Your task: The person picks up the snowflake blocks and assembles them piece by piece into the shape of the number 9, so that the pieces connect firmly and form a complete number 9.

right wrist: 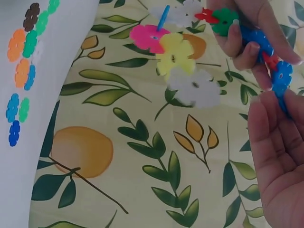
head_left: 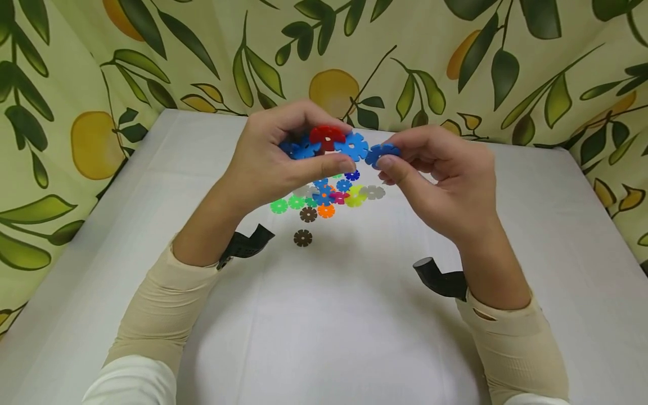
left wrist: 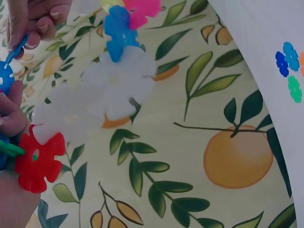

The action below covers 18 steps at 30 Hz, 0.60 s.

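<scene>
My left hand (head_left: 273, 163) holds a chain of interlocking flower-shaped plastic discs. Its red disc (head_left: 326, 136) and light blue disc (head_left: 352, 147) show above the thumb. My right hand (head_left: 442, 174) pinches a blue disc (head_left: 379, 154) between thumb and fingers, its edge right at the light blue disc's edge. From the left hand the chain hangs down past a green disc (right wrist: 226, 22), another red disc (left wrist: 40, 160) and a whitish disc (left wrist: 118, 83) to a pink disc (right wrist: 148, 38) and a yellow disc (right wrist: 175, 56). The left fingers partly hide the upper chain.
Loose discs lie on the white-covered table (head_left: 329, 320) below the hands, among them a brown disc (head_left: 302, 238), an orange disc (head_left: 326, 211) and a green disc (head_left: 279, 206). A leaf-and-fruit patterned curtain (head_left: 202, 62) stands behind the table. Black wrist mounts (head_left: 440, 278) sit on both forearms.
</scene>
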{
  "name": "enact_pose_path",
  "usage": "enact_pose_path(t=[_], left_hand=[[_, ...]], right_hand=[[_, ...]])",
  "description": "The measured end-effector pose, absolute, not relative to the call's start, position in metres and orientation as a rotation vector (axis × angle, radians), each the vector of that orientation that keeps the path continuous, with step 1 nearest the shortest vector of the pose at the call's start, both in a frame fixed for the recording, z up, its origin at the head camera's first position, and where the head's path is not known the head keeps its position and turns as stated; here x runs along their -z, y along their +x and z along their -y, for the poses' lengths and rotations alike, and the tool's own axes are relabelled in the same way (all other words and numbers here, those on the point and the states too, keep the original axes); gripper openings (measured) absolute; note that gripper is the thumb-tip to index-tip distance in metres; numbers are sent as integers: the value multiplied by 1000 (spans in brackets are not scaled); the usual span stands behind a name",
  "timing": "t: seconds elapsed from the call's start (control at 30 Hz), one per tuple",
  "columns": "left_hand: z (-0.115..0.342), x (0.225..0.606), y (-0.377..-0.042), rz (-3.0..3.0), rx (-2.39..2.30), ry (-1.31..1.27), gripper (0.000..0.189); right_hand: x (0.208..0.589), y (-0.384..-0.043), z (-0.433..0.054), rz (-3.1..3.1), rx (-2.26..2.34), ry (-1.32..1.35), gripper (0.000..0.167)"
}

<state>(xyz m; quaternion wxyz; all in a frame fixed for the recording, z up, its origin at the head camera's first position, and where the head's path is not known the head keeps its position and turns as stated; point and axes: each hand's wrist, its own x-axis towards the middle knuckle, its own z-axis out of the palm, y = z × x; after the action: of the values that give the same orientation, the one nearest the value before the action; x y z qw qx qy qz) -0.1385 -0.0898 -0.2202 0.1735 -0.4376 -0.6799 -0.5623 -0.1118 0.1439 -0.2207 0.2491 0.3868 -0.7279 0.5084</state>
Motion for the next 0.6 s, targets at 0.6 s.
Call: enact_pose_path(t=[0.6], left_hand=[[85,224,-138,2005,1608,-1285,37]], right_hand=[[213,-108,-152,2109,-939,1164,14]])
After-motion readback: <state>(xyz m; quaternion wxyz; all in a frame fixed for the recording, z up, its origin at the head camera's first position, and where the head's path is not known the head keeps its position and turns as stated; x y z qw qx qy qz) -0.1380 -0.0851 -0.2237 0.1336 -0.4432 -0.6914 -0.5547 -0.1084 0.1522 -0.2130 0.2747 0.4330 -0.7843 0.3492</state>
